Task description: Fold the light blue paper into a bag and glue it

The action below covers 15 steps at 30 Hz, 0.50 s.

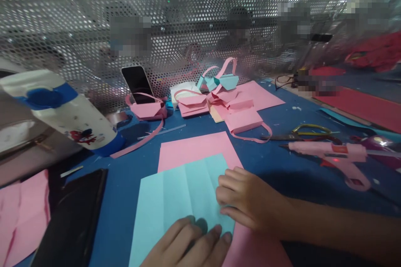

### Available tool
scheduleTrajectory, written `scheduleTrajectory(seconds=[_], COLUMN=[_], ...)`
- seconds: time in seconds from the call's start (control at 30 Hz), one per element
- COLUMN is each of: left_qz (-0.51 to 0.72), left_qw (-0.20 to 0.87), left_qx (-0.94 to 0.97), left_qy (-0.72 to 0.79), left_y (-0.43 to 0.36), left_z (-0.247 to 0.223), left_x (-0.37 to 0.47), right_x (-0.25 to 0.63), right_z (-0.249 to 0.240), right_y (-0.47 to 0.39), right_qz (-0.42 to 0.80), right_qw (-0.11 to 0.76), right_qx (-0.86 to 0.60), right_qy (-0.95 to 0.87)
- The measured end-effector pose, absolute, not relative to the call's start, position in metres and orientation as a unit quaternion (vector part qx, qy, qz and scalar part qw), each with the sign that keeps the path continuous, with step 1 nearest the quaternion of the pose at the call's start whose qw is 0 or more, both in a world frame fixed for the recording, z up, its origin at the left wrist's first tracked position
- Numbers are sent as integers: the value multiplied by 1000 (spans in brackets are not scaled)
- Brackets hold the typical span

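A light blue sheet of paper [175, 200] with several lengthwise creases lies over a pink sheet [194, 148] on the blue table. My left hand [191, 244] rests on the lower part of the blue sheet, palm down, its fingers slightly bent and apart. At that sheet's right edge, my right hand [244, 196] has its fingers curled in and the thumb close by, gripping the paper's edge. Its wrist and forearm reach in from the right over the pink sheet.
Small folded paper bags [246, 121] stand at the back by a perforated metal screen [188, 16]. A phone [138, 83] leans there. On the right lie scissors [294, 135] and a pink glue gun [332, 150]. On the left are a bottle [72, 112], a black flat object [72, 217] and creased pink paper [28, 212].
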<state>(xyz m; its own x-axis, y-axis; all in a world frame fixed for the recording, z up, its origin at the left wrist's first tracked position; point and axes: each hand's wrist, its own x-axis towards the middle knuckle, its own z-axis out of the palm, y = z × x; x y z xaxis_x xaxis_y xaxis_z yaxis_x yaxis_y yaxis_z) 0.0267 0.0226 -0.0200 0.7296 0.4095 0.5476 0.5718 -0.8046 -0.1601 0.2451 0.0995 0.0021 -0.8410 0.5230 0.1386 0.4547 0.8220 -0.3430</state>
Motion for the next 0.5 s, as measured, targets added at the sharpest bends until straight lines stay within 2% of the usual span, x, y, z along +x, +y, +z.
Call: scheduleTrajectory(seconds=[0.2, 0.5], left_qz=[-194, -193], left_qw=[156, 173], left_qx=[-937, -933], left_qy=[-247, -249], left_y=[28, 30], left_z=[2, 2], left_x=[28, 28], right_x=[245, 243], right_z=[6, 4], right_y=[98, 99], right_qz=[164, 160], right_qw=[113, 107], right_qx=[-265, -263], right_qy=[-944, -945])
